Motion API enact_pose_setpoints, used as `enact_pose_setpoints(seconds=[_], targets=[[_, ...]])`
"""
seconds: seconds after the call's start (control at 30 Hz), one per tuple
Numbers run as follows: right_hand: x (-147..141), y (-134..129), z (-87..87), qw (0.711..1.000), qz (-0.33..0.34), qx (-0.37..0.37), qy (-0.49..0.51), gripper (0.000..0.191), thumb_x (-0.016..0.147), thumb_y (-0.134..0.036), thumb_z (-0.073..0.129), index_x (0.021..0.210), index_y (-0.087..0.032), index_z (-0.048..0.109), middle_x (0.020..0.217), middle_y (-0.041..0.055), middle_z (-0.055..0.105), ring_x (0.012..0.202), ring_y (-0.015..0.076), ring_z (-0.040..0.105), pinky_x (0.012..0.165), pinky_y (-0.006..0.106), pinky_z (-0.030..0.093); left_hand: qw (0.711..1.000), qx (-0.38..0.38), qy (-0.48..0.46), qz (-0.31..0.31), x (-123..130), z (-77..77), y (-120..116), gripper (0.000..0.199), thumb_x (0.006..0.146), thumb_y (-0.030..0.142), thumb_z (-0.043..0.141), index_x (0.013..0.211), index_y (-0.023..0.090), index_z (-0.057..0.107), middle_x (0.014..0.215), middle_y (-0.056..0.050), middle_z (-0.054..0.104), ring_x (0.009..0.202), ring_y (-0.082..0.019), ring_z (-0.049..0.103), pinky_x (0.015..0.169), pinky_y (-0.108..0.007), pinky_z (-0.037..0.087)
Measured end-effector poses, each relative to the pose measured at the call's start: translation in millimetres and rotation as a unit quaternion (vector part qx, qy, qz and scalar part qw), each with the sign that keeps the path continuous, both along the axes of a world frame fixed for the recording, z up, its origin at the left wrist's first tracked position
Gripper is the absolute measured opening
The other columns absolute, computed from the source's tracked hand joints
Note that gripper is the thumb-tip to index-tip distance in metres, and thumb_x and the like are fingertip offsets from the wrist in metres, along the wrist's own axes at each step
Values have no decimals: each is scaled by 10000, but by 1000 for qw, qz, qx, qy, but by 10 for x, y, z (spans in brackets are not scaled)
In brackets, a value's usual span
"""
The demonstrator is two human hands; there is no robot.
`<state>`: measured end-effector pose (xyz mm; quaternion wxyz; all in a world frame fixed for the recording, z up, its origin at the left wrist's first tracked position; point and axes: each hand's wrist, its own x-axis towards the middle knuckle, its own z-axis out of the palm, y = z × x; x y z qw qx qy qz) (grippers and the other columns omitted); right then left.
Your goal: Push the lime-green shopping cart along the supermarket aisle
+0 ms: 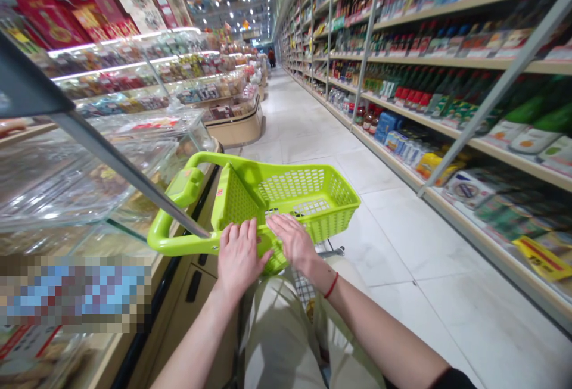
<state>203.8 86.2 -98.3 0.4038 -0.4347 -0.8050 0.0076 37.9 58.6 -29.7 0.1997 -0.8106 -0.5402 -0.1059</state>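
A lime-green shopping cart point(308, 222) stands sideways in front of my legs, its looped handle to the left and its holed basket to the right. My left hand point(240, 253) is hooked over the near rim beside the folding panel point(236, 195), thumb apart and fingertips bent over the edge. Just to its right, my right hand point(291, 241) curls over the same rim, its fingers reaching toward the basket's inside. A red cord bracelet point(331, 285) circles the right wrist. No goods show in the visible part of the basket.
Glass-sided food display cases point(147, 162) line the left, close to the cart handle. A grey slanted pole point(129, 165) crosses in front of them. Tall shelves point(447, 58) of bottles and cans run along the right. A pale tiled floor point(388, 228) stretches between, with a distant person point(271, 57).
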Motion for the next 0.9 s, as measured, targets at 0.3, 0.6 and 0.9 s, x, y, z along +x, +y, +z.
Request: enact_pose_setpoints(seconds=[0.3,0.6,0.9], targets=[[438,-47,-236,995,-96,18,6,543,881,-30,370,1377,-144,560,1389,126,588,1356,233,479,1168,484,365,1000,7,10,-1,-9,-14,-13,776,795,532,655,1384,61,470,1294,-167,594,1170,-346,498,1096,-481,297],[-130,-54,75,1000,17,1,17,515,872,-99,446,1376,-108,551,1417,116,566,1342,219,490,1194,423,336,1000,19,13,0,9,0,-12,730,803,494,648,1373,69,481,1265,-169,603,1152,-344,510,1083,-484,307],[341,17,-215,998,-13,54,36,529,898,-55,372,1374,-188,559,1366,87,615,1324,189,509,1161,453,379,1000,21,13,-13,-17,2,-13,705,820,528,622,1343,70,507,1242,-174,616,1132,-337,526,1088,-483,310]])
